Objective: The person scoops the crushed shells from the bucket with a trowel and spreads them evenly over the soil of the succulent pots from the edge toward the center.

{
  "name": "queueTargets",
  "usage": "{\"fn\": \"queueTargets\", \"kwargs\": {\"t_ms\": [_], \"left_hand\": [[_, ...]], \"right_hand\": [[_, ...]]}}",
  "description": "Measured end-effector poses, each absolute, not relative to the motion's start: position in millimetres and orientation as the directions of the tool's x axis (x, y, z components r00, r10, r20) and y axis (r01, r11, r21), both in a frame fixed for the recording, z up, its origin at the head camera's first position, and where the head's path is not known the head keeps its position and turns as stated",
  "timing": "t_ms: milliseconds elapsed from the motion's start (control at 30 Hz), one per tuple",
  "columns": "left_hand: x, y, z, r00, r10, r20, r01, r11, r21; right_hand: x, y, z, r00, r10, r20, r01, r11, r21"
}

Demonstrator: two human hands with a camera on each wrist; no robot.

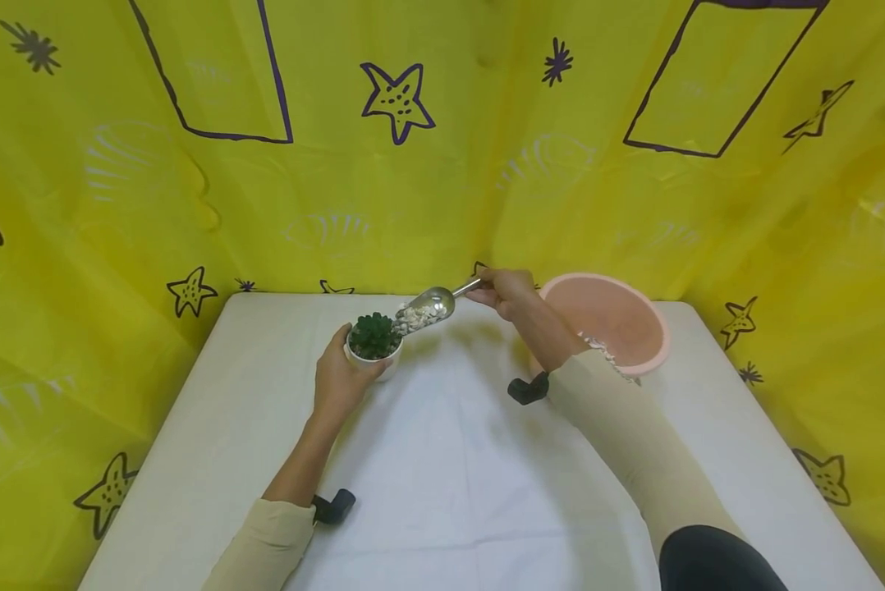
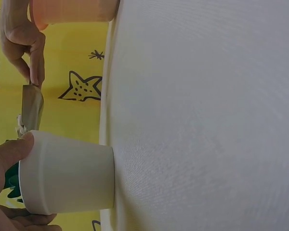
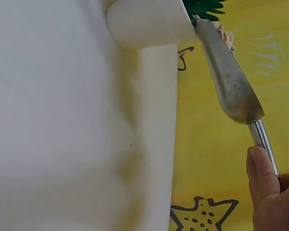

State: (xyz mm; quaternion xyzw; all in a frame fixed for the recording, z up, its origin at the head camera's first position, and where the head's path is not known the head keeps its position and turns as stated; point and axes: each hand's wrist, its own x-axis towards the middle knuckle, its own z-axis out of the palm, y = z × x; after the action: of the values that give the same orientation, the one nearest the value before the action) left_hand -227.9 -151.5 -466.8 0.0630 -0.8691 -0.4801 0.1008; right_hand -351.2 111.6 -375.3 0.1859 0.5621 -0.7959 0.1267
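A small white pot [image 2: 72, 175] with a green succulent [image 1: 374, 335] stands on the white-covered table. My left hand [image 1: 341, 375] grips the pot round its rim, thumb on the near side. In my right hand [image 1: 512, 293] I hold the handle of a metal scoop [image 3: 231, 82], pinched between fingers and thumb. Whitish pebbles or chips [image 1: 422, 315] lie in the scoop. Its tip meets the pot's rim beside the plant, tilted down toward it. Some whitish bits show at the tip in the left wrist view.
A pink basin [image 1: 598, 316] stands at the back right, partly behind my right forearm, with whitish bits [image 1: 598, 345] along its near inside. Behind the table [image 1: 442, 460] hangs a yellow curtain [image 1: 442, 205] printed with stars and shells.
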Motion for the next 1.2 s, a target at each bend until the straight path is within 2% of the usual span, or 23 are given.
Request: {"fn": "queueTargets", "kwargs": {"t_ms": [1200], "left_hand": [[-228.3,-149.4,-464.3,-0.974,-0.203,0.098,-0.022,0.520,0.854]], "right_hand": [[-344.8,105.8,-370.3,-0.925,0.060,-0.375,0.347,-0.263,-0.900]]}}
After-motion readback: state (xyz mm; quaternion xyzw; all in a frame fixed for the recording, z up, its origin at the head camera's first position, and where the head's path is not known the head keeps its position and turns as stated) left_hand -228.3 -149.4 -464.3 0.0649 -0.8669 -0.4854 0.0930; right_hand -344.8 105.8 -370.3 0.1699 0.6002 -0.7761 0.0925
